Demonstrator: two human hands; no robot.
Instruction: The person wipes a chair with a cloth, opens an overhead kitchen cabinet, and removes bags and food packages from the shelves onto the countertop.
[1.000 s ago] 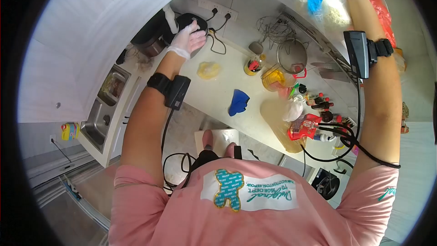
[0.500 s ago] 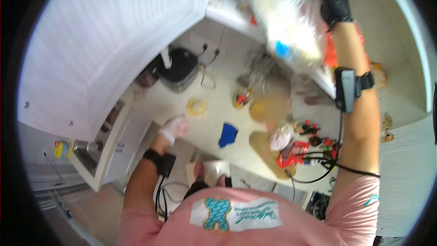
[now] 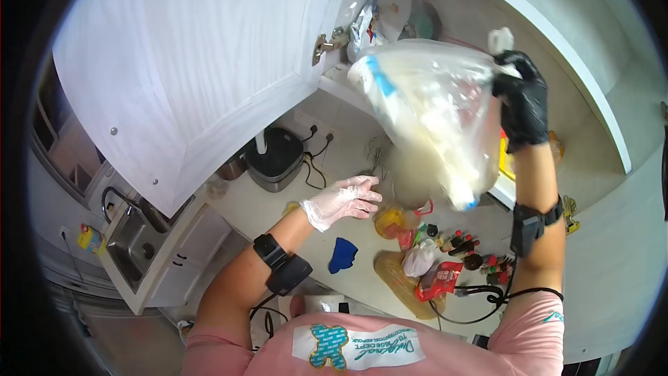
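My right hand [image 3: 523,97], in a black glove, grips the gathered neck of a clear plastic bag [image 3: 445,111] in front of the cabinet shelf. White packages with blue marks show through the bag, but I cannot make out their kind. In a thin white glove, my left hand [image 3: 346,200] reaches over the counter with its fingers spread and nothing in them. It is below and left of the bag, apart from it. A blue cloth [image 3: 342,255] lies on the counter beneath the left hand.
An open cabinet door [image 3: 202,76] hangs at the upper left. On the shelf stand more bags [image 3: 390,17]. Below are a black rice cooker [image 3: 273,160], a red packet [image 3: 438,280], several small bottles [image 3: 463,244] and a brown board [image 3: 403,282]. A sink [image 3: 142,244] is at far left.
The bag has come down and outward from the shelf in my right hand, its top swinging left. My left hand has risen and moved right, toward the bag, with its fingers spread.
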